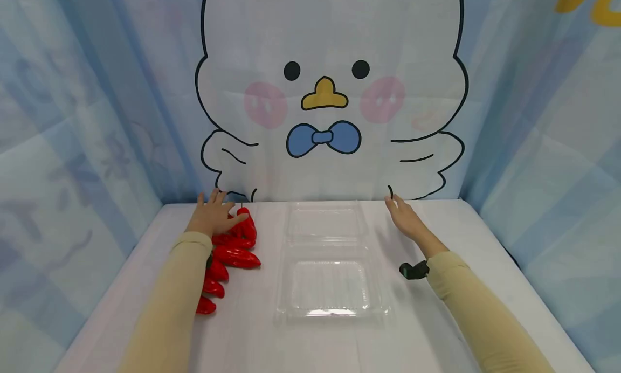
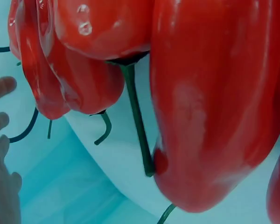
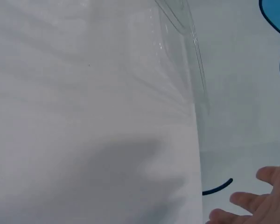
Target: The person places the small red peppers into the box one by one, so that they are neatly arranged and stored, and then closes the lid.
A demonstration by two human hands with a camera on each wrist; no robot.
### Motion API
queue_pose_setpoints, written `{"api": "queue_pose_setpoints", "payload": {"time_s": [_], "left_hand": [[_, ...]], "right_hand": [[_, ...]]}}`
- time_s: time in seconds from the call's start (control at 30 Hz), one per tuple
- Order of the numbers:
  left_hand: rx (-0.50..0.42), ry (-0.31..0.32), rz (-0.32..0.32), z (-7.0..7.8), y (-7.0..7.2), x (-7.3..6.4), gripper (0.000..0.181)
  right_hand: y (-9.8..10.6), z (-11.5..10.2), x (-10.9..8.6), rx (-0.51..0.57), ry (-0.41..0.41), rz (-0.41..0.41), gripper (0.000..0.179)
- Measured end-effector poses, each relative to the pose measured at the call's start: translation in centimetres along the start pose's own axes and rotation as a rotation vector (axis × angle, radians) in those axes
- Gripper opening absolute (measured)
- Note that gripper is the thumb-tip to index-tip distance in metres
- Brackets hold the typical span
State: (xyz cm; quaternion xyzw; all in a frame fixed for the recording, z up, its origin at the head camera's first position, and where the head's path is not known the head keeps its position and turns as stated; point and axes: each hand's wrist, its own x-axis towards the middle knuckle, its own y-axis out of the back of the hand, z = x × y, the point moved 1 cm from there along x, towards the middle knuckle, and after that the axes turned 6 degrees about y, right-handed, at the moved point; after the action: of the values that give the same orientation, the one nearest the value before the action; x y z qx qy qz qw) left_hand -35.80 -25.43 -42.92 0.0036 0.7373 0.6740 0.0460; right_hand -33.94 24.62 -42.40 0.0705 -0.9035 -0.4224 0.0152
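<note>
Several glossy red peppers [image 1: 237, 257] lie in a row at the left of the table, partly hidden by the left forearm. My left hand [image 1: 209, 216] is spread over the far end of the row, its thumb beside the farthest pepper [image 1: 247, 225]. In the left wrist view, peppers [image 2: 210, 93] with thin green stems [image 2: 137, 116] fill the picture, and fingers show at the left edge. To the right of a clear plastic box [image 1: 332, 284], my right hand [image 1: 406, 220] is held out with fingers extended, nothing in it. Its fingers also show in the right wrist view.
The clear box stands unfolded in mid-table, its lid [image 1: 326, 222] toward the back. A dark device [image 1: 414, 270] sits at the right wrist. Behind the white table [image 1: 247, 335] hangs a curtain with a cartoon bird [image 1: 322, 173]; blue curtains [image 1: 548, 146] close both sides.
</note>
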Motion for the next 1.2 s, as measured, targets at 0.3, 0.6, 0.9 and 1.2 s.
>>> {"api": "queue_pose_setpoints", "payload": {"time_s": [0.3, 0.6, 0.9, 1.2], "left_hand": [[-0.016, 0.019, 0.069, 0.6, 0.3, -0.2, 0.067], [-0.071, 0.111, 0.048, 2.4, 0.0, -0.1, 0.063], [-0.031, 0.094, 0.069, 4.8, -0.2, 0.0, 0.062], [-0.113, 0.118, 0.037, 5.0, -1.3, 0.5, 0.064]], "right_hand": [[-1.7, -1.2, -3.5, 0.103, -0.02, -0.098, 0.082], [-3.4, -1.8, -6.7, 0.203, -0.05, -0.117, 0.072], [-5.4, -1.6, -9.6, 0.378, -0.121, -0.066, 0.057], [-6.2, -1.4, -11.6, 0.492, -0.127, -0.019, 0.055]]}}
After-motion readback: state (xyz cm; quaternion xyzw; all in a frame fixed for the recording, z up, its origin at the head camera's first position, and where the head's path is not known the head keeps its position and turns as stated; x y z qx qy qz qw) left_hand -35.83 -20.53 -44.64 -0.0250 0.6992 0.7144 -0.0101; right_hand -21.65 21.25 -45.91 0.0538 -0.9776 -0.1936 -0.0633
